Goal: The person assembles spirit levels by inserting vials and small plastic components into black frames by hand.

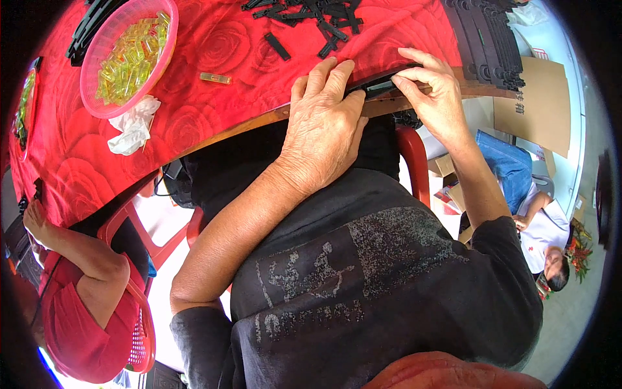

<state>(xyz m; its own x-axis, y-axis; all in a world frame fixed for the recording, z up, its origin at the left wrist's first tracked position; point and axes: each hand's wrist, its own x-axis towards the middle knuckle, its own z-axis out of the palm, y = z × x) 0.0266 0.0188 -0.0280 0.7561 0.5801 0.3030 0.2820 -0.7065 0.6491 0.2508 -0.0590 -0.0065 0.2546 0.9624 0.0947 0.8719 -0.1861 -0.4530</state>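
At the table's near edge I hold a long, thin black plastic strip (pixel 378 87) between my two hands. My left hand (pixel 322 126) is closed around its left end, fingers over the top and thumb beside it, hiding that end. The thumb and index finger of my right hand (pixel 433 91) pinch the strip's other end; its other fingers are bent. Just beyond my left fingertips lies a loose pile of small black plastic pieces (pixel 317 14), and a single short black piece (pixel 277 47) rests apart from it.
A pink mesh basket (pixel 170 61) of small yellow-green clear tubes stands left, near one loose tube (pixel 215 78) and crumpled white plastic (pixel 134 127). Black strips (pixel 483 42) are stacked at right on the red tablecloth (pixel 220 48). One person (pixel 91 305) sits left, another (pixel 544 227) right.
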